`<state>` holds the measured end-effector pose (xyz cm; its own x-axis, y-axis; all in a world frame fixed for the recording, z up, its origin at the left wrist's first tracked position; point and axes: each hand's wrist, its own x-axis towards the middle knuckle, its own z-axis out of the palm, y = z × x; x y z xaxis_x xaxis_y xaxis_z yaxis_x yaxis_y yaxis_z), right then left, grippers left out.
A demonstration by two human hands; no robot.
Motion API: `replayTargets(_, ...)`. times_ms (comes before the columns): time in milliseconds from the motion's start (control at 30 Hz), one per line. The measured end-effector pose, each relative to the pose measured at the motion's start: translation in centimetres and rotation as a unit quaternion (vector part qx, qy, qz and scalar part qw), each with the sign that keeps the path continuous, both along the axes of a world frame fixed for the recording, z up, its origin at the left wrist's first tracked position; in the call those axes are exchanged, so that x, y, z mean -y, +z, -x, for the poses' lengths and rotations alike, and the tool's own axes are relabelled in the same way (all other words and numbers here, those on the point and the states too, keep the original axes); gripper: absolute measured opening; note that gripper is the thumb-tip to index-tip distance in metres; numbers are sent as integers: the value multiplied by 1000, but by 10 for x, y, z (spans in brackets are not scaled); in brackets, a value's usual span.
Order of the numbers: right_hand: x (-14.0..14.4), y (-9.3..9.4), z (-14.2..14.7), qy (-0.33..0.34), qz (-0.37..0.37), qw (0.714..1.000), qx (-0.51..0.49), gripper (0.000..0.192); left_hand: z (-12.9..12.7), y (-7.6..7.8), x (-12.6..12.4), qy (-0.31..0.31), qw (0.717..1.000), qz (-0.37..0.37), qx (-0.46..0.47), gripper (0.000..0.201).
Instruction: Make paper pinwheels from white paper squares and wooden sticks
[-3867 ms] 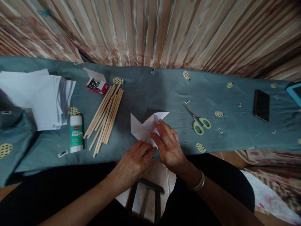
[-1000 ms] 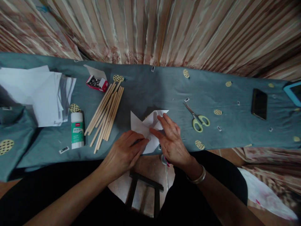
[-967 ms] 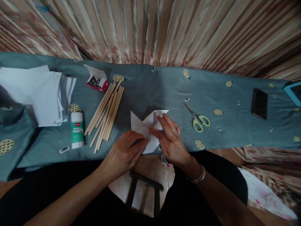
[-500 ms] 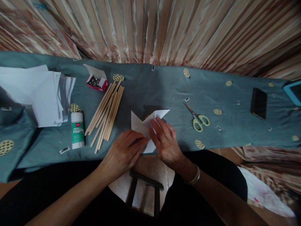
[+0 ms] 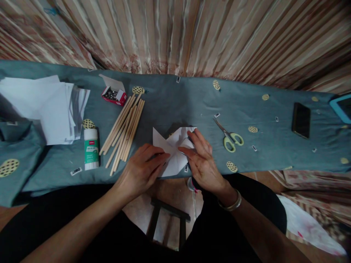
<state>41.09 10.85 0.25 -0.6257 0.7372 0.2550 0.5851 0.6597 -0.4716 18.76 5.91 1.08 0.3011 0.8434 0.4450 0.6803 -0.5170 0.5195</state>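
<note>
Lying by the cloth's (image 5: pixel 170 102) near edge, folded paper (image 5: pixel 174 163) has open room beyond.

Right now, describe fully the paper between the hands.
The white paper looks thin and creased, with a sharp point at its upper left and a bent, curling right side. It lies on the teal cloth by the near edge. Fingers of the left hand touch its left part, those of the right hand its right. Underside hidden.
</note>
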Motion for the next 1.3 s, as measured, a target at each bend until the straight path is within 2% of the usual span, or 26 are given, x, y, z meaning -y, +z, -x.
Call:
replayTargets(200,2,-6,4,12,-58,996,63,33,0,1,2,3,1000,13,-6,19)
replayTargets(400,9,-17,9,36,-65,995,66,42,0,3,1,1,1000,25,-2,20)
replayTargets(667,0,-5,-4,-1,47,999,-26,43,2,-1,-1,0,1000,9,-2,21)
replayTargets(867,3,-4,1,15,-12,1000,18,39,4,0,-1,11,1000,13,-7,22)
replayTargets(1100,8,-13,7,15,-61,996,61,38,5,1,1,10,1000,22,-10,22)
replayTargets(1300,8,-19,8,0,-56,998,41,39,5,0,1,11,1000,25,3,23)
